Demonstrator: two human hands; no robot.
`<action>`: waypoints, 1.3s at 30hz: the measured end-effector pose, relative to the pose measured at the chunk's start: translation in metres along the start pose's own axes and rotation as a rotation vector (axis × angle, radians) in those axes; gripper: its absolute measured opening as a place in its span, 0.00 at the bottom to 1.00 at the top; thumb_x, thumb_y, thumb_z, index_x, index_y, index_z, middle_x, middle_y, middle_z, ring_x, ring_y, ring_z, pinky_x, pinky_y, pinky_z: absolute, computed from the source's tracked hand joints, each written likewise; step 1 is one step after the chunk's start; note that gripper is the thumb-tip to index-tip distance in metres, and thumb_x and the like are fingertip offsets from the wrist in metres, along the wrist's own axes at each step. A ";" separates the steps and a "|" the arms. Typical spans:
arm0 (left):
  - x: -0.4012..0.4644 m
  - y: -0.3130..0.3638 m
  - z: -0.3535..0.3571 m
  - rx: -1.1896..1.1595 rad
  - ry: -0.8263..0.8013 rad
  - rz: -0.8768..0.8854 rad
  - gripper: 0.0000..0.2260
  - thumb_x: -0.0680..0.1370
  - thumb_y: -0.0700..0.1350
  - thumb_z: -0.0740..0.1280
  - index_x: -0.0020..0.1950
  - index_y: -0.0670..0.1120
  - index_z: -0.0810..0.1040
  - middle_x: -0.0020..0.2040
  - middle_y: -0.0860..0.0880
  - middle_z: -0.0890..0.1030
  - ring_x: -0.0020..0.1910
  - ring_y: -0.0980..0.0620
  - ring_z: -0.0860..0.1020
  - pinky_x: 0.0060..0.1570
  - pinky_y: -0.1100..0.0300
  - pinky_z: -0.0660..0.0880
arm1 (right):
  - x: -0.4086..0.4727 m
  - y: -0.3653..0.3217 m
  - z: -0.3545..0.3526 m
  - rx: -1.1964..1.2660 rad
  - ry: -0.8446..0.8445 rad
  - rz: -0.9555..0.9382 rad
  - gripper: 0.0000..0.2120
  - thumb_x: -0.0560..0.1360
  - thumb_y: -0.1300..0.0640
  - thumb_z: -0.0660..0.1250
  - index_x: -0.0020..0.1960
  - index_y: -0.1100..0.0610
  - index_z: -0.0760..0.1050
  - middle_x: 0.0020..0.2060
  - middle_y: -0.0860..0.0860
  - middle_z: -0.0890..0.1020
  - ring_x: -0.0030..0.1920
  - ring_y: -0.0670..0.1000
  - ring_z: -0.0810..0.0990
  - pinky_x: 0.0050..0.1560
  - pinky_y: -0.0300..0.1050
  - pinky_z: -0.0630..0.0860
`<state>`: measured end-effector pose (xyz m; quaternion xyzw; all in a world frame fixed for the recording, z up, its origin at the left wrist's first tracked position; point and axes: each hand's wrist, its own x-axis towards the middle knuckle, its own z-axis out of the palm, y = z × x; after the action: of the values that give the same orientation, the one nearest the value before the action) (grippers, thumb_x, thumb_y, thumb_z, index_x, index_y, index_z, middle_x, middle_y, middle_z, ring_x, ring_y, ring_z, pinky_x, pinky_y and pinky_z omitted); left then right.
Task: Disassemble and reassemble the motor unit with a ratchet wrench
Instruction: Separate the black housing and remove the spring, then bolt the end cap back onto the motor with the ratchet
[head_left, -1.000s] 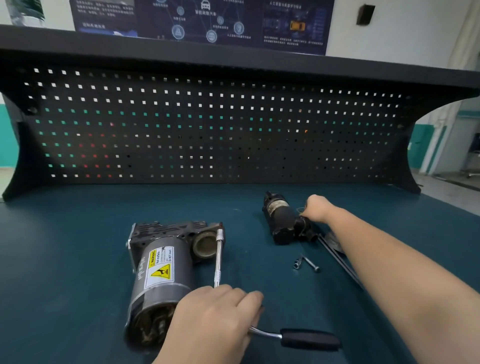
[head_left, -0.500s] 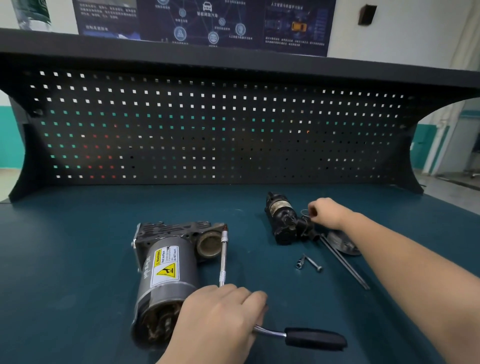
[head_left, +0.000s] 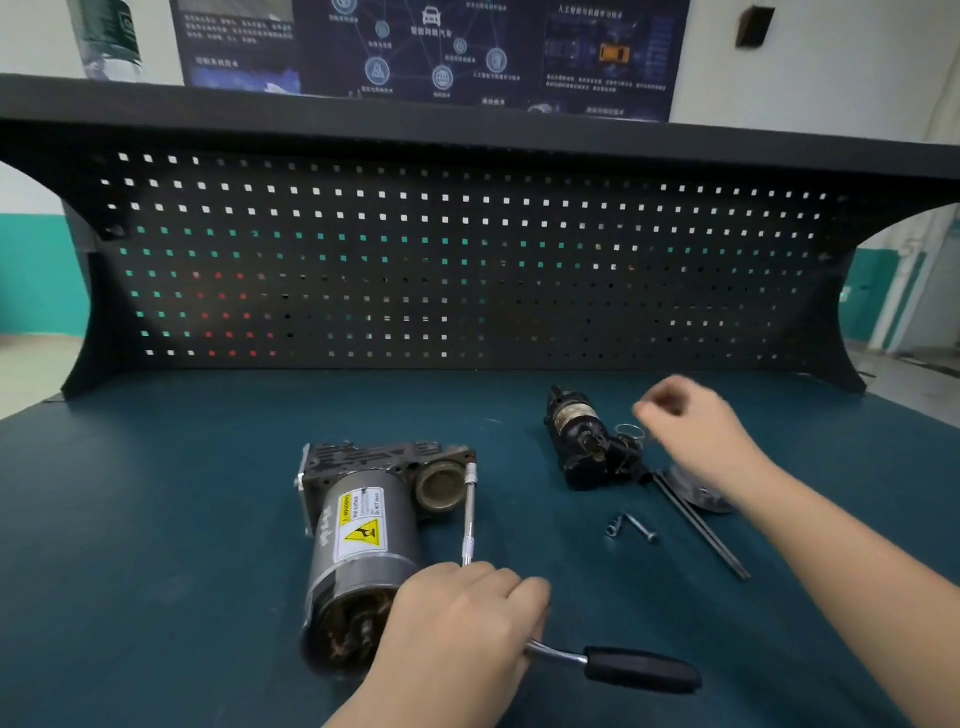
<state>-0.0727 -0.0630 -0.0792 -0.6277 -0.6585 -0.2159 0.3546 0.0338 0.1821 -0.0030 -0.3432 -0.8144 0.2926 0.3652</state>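
**Motor apart, wrench held, right hand among the loose parts**

The left hand (head_left: 457, 618), low in the centre of the frame, has its fingers curled over the head of the ratchet wrench (head_left: 641, 669), gripping it where the bent chrome neck meets the long extension bar (head_left: 469, 512). That bar runs up the frame, and its tip sits at the corner of the motor's housing, just beside the round brass-coloured opening; whether it is seated on a bolt cannot be told. The wrench's black handle sticks out toward the lower right, free of either hand.

The right hand (head_left: 693, 434), in the right middle of the frame, is blurred. Its fingers are curled and look pinched together near a thin wire ring (head_left: 629, 431), but whether they hold anything cannot be told.

The motor (head_left: 363, 540), grey with a yellow warning label, lies on the green bench top (head_left: 156, 519) left of centre, its open end toward the bottom of the frame. A smaller black part (head_left: 584, 441) lies apart from it, upper right of centre, near a screw (head_left: 640, 529), a small spring (head_left: 614, 525), two long thin rods (head_left: 701, 525) and a round metal plate (head_left: 698, 496) partly hidden by the forearm.

By the look of it, the unit is part-way through disassembly or at the turn toward reassembly. The next move probably calls for the right hand to settle on one small piece without scattering the others, while the left keeps the bar square to the housing.
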 end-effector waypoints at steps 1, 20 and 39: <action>0.000 0.000 -0.001 -0.001 -0.040 -0.001 0.09 0.56 0.45 0.77 0.29 0.51 0.77 0.24 0.53 0.71 0.23 0.52 0.72 0.21 0.64 0.67 | -0.031 -0.016 0.000 0.026 -0.179 -0.058 0.15 0.69 0.38 0.67 0.42 0.49 0.78 0.38 0.48 0.84 0.42 0.48 0.82 0.44 0.44 0.77; 0.030 -0.086 -0.079 -0.346 -0.367 -1.192 0.28 0.73 0.59 0.68 0.64 0.41 0.70 0.62 0.41 0.73 0.57 0.41 0.73 0.56 0.53 0.72 | -0.128 -0.026 0.041 -0.025 -0.401 -0.077 0.19 0.74 0.41 0.67 0.30 0.47 0.67 0.22 0.43 0.67 0.25 0.42 0.64 0.32 0.45 0.59; 0.024 -0.073 -0.046 -1.065 -0.322 -1.680 0.14 0.71 0.51 0.73 0.41 0.43 0.73 0.19 0.46 0.76 0.15 0.50 0.74 0.17 0.63 0.72 | -0.117 -0.017 0.042 -0.367 -0.283 0.020 0.14 0.75 0.51 0.67 0.60 0.50 0.78 0.56 0.50 0.77 0.63 0.54 0.69 0.62 0.49 0.69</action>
<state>-0.1345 -0.0885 -0.0196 -0.0584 -0.7454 -0.5747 -0.3326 0.0527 0.0720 -0.0607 -0.3673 -0.8936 0.1887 0.1758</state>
